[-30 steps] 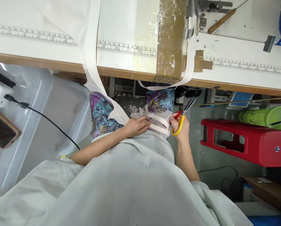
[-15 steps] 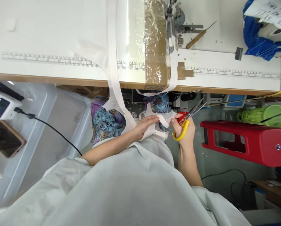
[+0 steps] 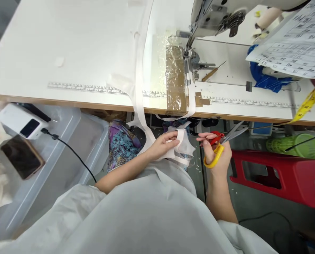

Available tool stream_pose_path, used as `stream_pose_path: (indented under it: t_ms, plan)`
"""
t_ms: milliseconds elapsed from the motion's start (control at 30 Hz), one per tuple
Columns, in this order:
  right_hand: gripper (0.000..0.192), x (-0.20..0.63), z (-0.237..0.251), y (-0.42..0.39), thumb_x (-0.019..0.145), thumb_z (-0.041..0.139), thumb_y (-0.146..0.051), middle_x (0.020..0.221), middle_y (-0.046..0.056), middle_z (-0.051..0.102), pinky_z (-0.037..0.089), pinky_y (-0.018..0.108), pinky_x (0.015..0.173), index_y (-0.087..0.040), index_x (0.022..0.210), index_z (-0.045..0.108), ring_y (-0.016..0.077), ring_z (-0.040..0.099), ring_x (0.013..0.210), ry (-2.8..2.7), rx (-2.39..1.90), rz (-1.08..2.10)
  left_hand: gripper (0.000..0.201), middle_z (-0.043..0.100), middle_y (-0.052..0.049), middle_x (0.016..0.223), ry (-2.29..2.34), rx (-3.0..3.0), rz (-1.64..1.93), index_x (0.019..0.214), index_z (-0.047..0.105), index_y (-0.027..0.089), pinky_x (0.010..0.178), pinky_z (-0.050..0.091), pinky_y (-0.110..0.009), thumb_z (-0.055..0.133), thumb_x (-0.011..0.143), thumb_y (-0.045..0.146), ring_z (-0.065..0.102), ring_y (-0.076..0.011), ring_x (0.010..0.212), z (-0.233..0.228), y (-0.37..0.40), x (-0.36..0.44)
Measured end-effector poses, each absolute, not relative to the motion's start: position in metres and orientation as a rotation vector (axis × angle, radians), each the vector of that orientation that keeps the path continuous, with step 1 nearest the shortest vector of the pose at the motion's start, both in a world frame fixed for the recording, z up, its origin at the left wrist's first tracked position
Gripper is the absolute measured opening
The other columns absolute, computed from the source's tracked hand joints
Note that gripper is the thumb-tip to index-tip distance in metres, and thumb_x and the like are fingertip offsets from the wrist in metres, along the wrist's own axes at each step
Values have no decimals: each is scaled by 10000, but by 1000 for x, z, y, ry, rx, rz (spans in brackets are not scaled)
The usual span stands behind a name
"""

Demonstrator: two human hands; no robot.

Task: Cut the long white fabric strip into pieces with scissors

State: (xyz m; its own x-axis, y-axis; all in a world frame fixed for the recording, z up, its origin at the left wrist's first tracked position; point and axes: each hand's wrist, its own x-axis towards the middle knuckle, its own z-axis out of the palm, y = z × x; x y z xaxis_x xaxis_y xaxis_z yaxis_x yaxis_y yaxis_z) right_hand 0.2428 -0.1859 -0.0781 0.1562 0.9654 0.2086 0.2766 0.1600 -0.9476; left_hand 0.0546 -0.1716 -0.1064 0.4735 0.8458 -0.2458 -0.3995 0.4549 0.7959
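My left hand (image 3: pixel 165 144) pinches a piece of white fabric (image 3: pixel 185 143) with a wide band along its edge, over my lap. From there a long white band (image 3: pixel 139 77) runs up over the table edge and across the table. My right hand (image 3: pixel 218 155) is closed around scissors (image 3: pixel 217 150) with red and yellow handles; their blades point up and right, away from the fabric. A gap lies between my right fingers and the fabric. Another white strip (image 3: pixel 191 100) hangs in a loop from the sewing machine (image 3: pixel 190 63).
A white table (image 3: pixel 94 70) with a printed ruler spans the front. On it are an awl (image 3: pixel 210 74), blue fabric (image 3: pixel 271 83) and a paper sheet (image 3: pixel 300 42). A plastic bin (image 3: pixel 67 148) with a phone (image 3: pixel 22 155) stands left, a red stool (image 3: pixel 279 176) right.
My right hand with the scissors has moved right, away from the fabric it was touching. My left hand keeps its pinch. The view has shifted, showing more of the sewing machine.
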Motion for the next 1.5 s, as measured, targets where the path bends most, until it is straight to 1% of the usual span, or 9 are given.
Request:
stream_pose_path:
  t_ms: [100,167,300,433,600,733,900,1233,1500]
  plan:
    - [215,247,-61,-174,849,622,-385,1111,102,641,539,364,749,-233,933,495,235,641,958,-1488,-1238,886,457,678,-84,1007,686,862,704,1072,690,148,782,444,-266,716,757,477,604,-187,865,-93,-164,45]
    - [239,247,-51,-163,848,626,-408,1134,100,644,537,373,775,-232,962,512,233,641,945,-1600,-1169,1065,425,672,-68,934,643,948,605,1028,694,136,742,440,-257,699,772,475,591,-165,798,-82,-157,40]
    - [332,245,-33,-142,809,644,-517,924,55,673,529,332,706,-209,896,557,202,631,795,-1801,-1111,1464,339,658,-47,866,544,1173,456,922,704,130,710,424,-245,693,777,438,569,-152,765,-56,-142,30]
    - [400,250,-16,-128,762,664,-571,760,7,597,454,258,560,-193,836,556,137,521,617,-1916,-1143,1605,298,669,-50,870,618,1300,431,892,712,143,699,424,-243,669,785,417,575,-157,764,-35,-126,16]
    - [382,268,6,-124,724,705,-537,703,-23,517,392,233,539,-192,780,549,124,453,609,-2042,-1299,1443,314,684,-52,881,724,1362,347,918,719,153,686,431,-245,722,721,398,586,-168,767,-19,-108,-8]
    - [338,291,17,-128,750,704,-494,750,-14,535,399,246,576,-194,823,565,130,471,636,-2014,-1388,1267,302,653,-13,765,796,1435,213,861,698,170,650,410,-231,736,701,422,560,-148,702,-13,-99,-30]
    - [351,312,23,-137,738,718,-499,781,0,558,415,268,589,-195,848,581,143,491,645,-1961,-1476,1152,318,627,8,768,896,1470,221,818,667,170,636,382,-210,734,692,454,531,-130,698,-15,-98,-47]
    - [426,315,20,-146,708,715,-584,761,3,541,409,262,556,-204,831,568,148,481,642,-1971,-1546,1086,322,648,-3,783,962,1407,224,816,666,167,626,394,-220,739,657,437,558,-150,709,-15,-103,-45]
    - [436,316,12,-150,692,712,-616,743,-3,536,440,277,573,-226,830,575,152,487,638,-1928,-1619,1032,261,659,1,801,918,1497,244,826,695,174,650,394,-210,713,696,400,567,-143,728,-27,-100,-49]
